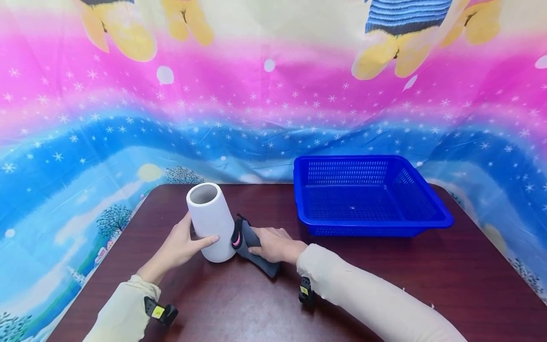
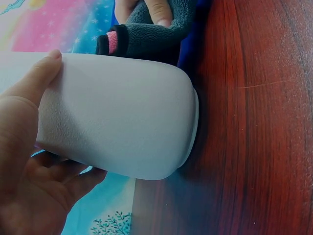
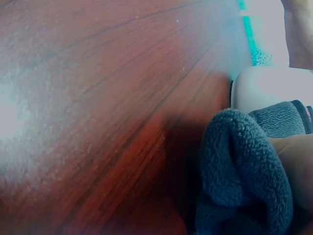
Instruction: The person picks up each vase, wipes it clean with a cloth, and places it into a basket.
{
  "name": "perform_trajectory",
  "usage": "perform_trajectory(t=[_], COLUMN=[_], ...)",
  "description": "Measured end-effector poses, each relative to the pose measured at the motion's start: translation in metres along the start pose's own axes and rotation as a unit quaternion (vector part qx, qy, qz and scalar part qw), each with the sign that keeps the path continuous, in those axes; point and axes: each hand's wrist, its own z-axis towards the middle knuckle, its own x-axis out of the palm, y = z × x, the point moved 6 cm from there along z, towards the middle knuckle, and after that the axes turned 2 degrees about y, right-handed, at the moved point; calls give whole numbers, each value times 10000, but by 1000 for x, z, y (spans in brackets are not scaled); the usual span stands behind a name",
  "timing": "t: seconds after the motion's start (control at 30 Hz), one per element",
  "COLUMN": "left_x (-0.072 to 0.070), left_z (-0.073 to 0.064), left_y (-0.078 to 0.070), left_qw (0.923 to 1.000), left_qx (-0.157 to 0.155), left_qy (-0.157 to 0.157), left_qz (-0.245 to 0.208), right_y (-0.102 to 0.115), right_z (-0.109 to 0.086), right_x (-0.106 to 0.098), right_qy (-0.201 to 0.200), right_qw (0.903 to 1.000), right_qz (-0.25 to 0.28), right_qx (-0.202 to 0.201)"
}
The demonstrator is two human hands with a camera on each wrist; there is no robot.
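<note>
A white vase (image 1: 212,228) with a round open top stands on the table, leaning slightly left in the head view. My left hand (image 1: 181,240) grips its left side, thumb across the front and fingers behind, as the left wrist view of the vase (image 2: 117,112) also shows. In my right hand (image 1: 273,244) is a bunched dark grey cloth (image 1: 252,249) with a black and pink edge. The cloth is against or very close to the vase's right side. Up close, the right wrist view shows the cloth (image 3: 244,166) as fluffy and folded, hanging below the fingers.
A blue plastic basket (image 1: 373,222) with perforated walls stands at the back right of the dark brown wooden table (image 1: 256,308). Behind the table hangs a colourful printed cloth backdrop (image 1: 256,95). Black wrist cameras are strapped over both sleeves.
</note>
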Motion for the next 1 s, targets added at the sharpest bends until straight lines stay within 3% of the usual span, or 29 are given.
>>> perform_trajectory(t=[0.27, 1.0], left_x=[-1, 0], left_z=[1, 0], left_y=[0, 0], left_qw=[10000, 10000], left_qx=[-9, -76], left_qy=[11, 29], left_qz=[4, -37], right_y=[-4, -9], right_z=[-1, -3], right_x=[0, 3], right_qy=[-172, -141], right_qw=[9983, 9980], right_qz=[-557, -552], right_qx=[91, 257])
